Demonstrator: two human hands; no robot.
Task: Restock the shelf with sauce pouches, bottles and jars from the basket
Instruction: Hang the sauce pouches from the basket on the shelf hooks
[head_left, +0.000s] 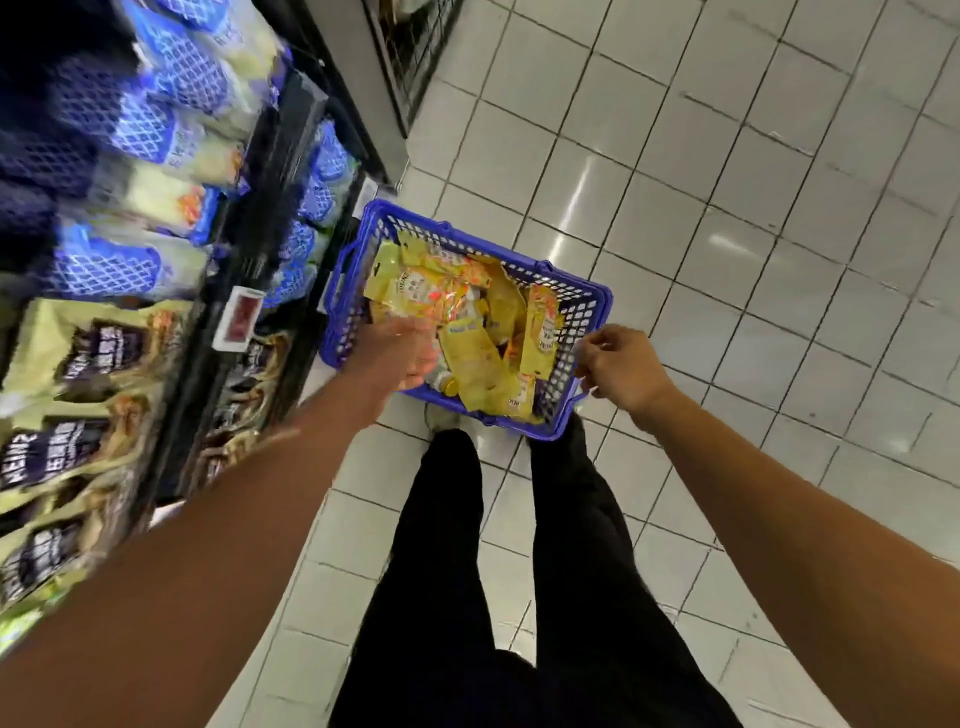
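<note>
A blue plastic basket (582, 299) stands on the tiled floor in front of my feet. It holds several yellow sauce pouches (467, 291), lying jumbled. My left hand (400, 353) reaches over the near left part of the basket, blurred, just above the pouches; whether it grips one I cannot tell. My right hand (618, 364) hovers at the basket's right rim with fingers loosely curled, holding nothing that I can see. The shelf (260, 218) runs along the left.
The shelf rows carry blue and white pouches (140, 119) higher up and green and black Heinz pouches (78, 374) nearer me. A price tag (240, 314) hangs on the shelf edge. My black trouser legs stand behind the basket. White floor tiles (753, 234) spread to the right.
</note>
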